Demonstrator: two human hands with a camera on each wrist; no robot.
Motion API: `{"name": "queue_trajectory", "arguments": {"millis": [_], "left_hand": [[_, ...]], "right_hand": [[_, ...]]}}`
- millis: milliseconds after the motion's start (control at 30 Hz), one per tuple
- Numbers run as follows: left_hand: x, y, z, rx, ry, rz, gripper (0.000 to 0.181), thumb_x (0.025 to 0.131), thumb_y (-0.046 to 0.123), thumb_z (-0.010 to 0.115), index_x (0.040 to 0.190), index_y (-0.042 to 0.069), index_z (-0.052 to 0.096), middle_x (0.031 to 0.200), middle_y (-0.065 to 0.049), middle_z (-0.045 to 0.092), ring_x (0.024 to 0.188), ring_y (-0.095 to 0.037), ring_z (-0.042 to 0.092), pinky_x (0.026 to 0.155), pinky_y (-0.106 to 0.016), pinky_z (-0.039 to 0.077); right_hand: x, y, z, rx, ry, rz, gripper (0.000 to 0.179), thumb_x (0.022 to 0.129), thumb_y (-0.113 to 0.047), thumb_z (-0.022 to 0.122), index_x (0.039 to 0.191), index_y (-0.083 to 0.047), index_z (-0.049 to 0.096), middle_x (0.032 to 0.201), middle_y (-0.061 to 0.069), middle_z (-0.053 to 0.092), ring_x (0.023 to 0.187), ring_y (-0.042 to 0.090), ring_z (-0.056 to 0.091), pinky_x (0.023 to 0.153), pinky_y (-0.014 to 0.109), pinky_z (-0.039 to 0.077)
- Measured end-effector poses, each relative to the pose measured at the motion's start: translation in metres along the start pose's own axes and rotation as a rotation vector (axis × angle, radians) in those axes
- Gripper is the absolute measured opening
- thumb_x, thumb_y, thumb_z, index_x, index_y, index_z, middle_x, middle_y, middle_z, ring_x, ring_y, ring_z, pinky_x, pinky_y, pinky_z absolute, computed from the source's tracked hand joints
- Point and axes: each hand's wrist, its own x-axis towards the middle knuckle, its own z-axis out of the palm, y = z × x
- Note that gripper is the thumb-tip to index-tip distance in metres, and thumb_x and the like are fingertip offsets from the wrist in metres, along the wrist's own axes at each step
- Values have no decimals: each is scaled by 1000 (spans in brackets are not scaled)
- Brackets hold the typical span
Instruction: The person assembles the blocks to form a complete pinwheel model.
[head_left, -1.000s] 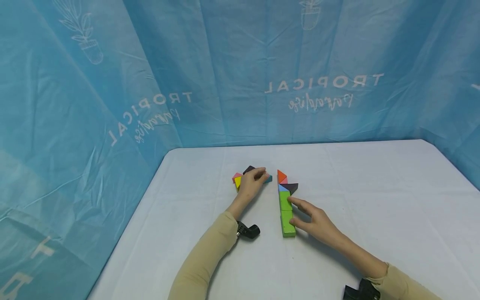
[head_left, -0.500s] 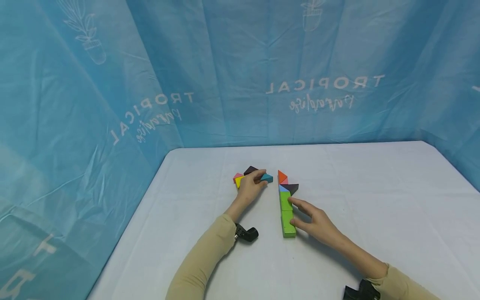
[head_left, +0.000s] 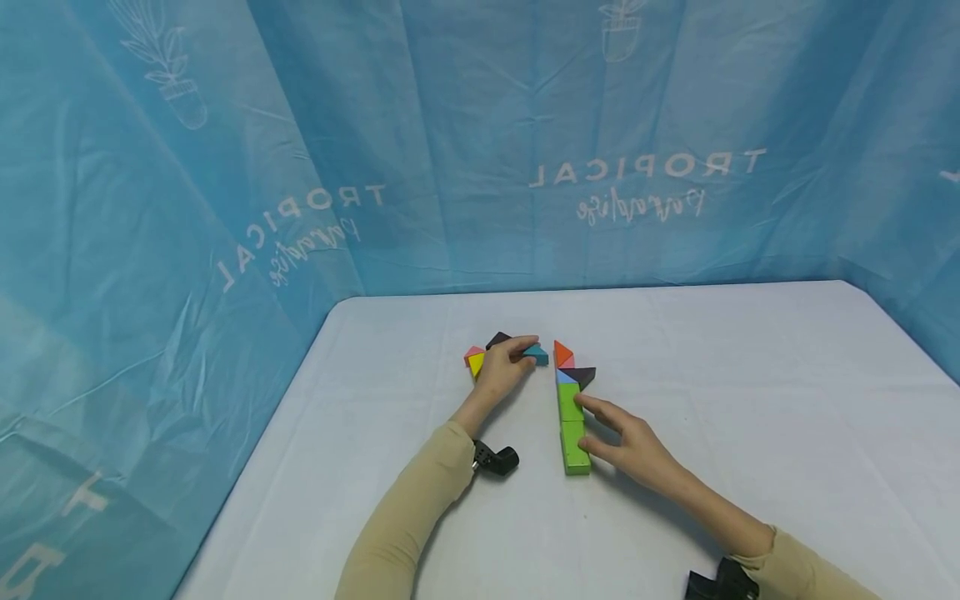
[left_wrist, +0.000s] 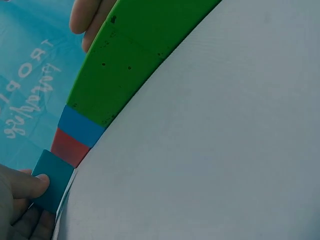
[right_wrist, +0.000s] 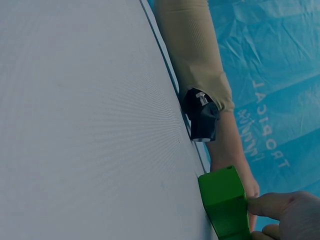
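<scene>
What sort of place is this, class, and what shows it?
Probably a makeshift recording booth: a blue curtain with mirrored lettering hangs behind and beside a white table, and a black wrist camera is in view.

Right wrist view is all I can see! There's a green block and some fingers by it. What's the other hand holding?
Observer: The left hand pinches a teal triangular block.
Operator: Cool! Does something touch the far end of the green?
Observer: Yes, a blue triangular block sits right against the far green block.
Operator: And what's the very last one that way?
Observer: An orange triangular block, farthest from the person in that line.
</scene>
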Motion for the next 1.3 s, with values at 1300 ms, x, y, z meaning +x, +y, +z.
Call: {"name": "queue_trajectory", "arguments": {"millis": [1300], "left_hand": [[8, 0, 12, 9, -18, -58, 39, 87, -11, 58, 120, 7, 65, 114, -2, 67, 106, -14, 59, 89, -22, 47]], "right_hand": [[0, 0, 1, 33, -7, 5, 62, 88, -22, 69, 142, -7, 42, 143, 10, 43, 128, 33, 41, 102, 46, 37]]}}
